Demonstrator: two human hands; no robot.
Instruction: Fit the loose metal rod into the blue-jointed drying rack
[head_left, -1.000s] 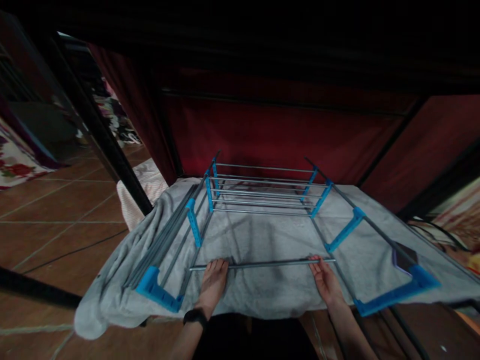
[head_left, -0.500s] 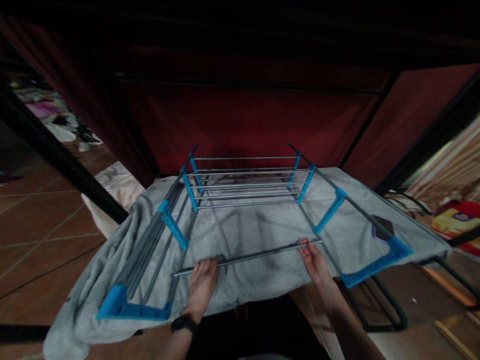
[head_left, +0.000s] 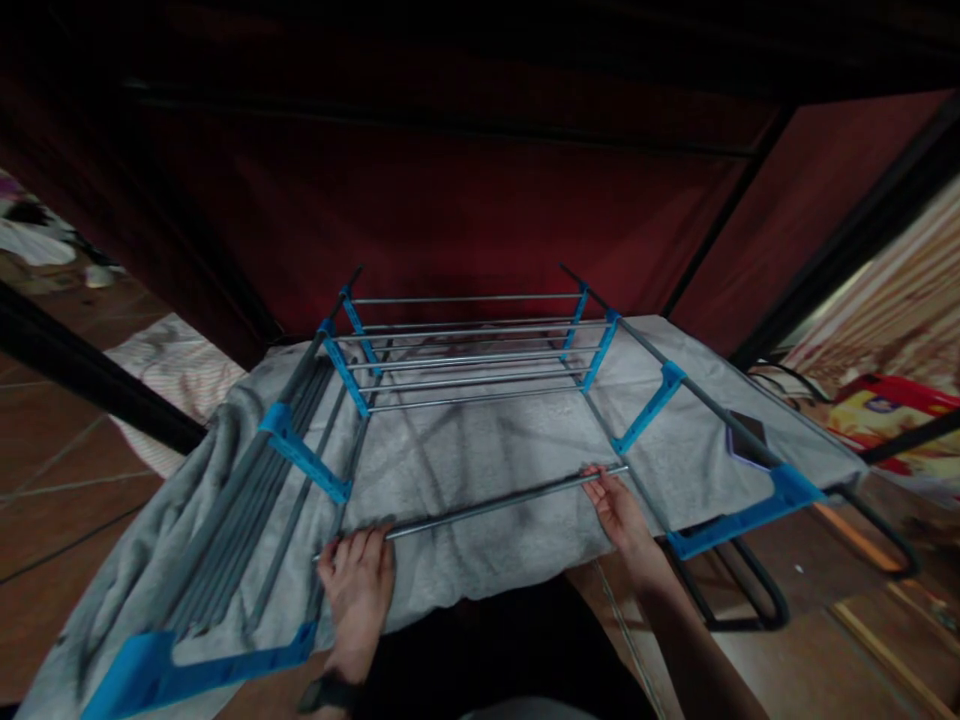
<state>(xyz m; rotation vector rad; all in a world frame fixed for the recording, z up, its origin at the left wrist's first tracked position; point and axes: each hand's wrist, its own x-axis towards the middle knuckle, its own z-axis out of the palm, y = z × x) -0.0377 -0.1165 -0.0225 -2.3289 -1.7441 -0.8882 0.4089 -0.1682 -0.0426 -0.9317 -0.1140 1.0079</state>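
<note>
A thin grey metal rod (head_left: 487, 507) runs slantwise across the front of a half-built rack with blue plastic brackets. My left hand (head_left: 358, 585) is closed over its left end, fingers curled on top. Near the other end, my right hand (head_left: 616, 512) pinches the rod from below, and the tip sticks out close to the rack's right lower bar. On either side are a left middle bracket (head_left: 309, 456) and a right middle bracket (head_left: 649, 408). Several crossbars (head_left: 480, 360) join the far brackets. The left front bracket (head_left: 214, 668) and right front bracket (head_left: 742, 522) have no crossbar between them.
Under the rack lies a grey blanket (head_left: 457, 450). Several loose rods (head_left: 251, 520) rest inside its left side. A phone (head_left: 748, 438) lies beyond the right side bar. A dark red panel (head_left: 450, 220) stands behind, and black metal tubing (head_left: 757, 625) is at the lower right.
My left hand has slid left along the rod to its end, while my right hand keeps its pinch. The view has shifted, so the rack's left side appears nearer and further left.
</note>
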